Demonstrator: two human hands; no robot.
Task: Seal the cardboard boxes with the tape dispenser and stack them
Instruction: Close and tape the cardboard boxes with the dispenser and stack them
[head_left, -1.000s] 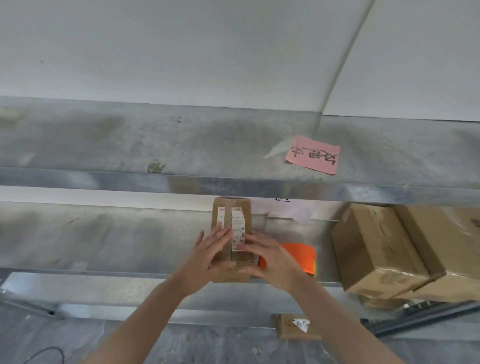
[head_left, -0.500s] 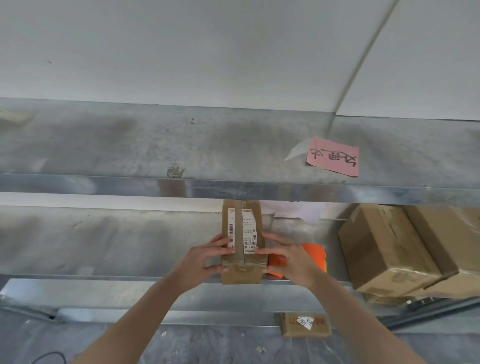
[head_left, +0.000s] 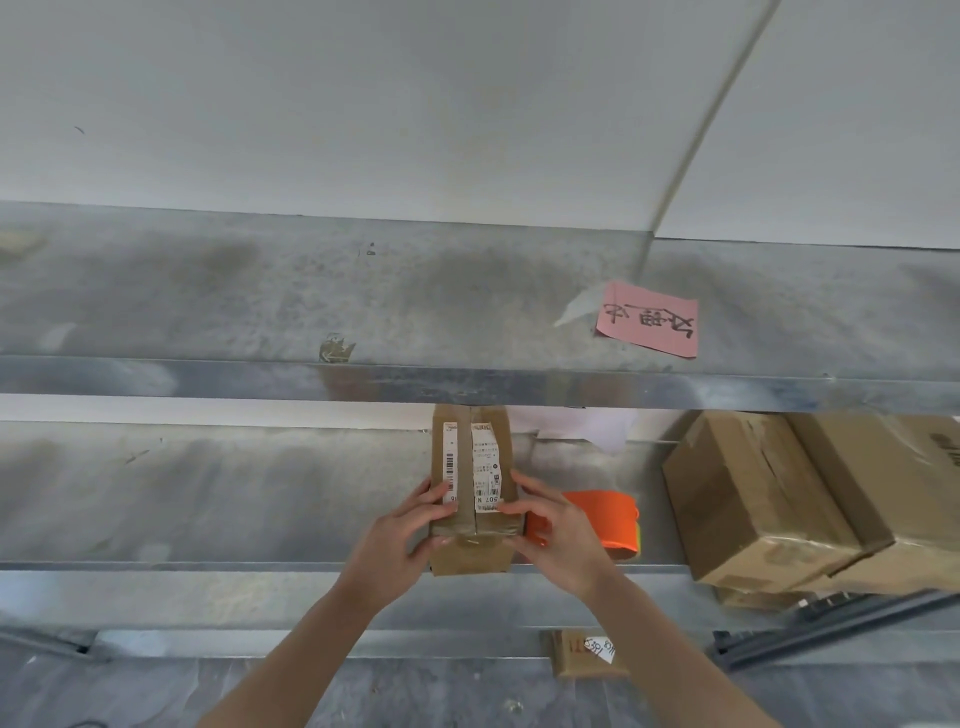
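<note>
While my left hand (head_left: 410, 540) and right hand (head_left: 556, 535) curl their fingers round the sides of a small brown cardboard box with white printed labels (head_left: 470, 483), I see it resting at the front edge of the grey metal shelf (head_left: 208, 499). I judge they are squeezing its top flaps together for taping. An orange tape dispenser (head_left: 602, 519) lies just beside my right hand, probably kept within reach, and larger brown cardboard boxes (head_left: 753, 499) sit well apart to the right.

Label (head_left: 485, 467) on the small box (head_left: 470, 556) between left hand (head_left: 402, 540) and right hand (head_left: 558, 540): "507 N". Pink note (head_left: 647, 319) on the shelf (head_left: 260, 301) above the right hand: upside-down handwriting, can't read it. Sticker (head_left: 600, 648) on the package (head_left: 574, 667) below: "5391"-ish.
</note>
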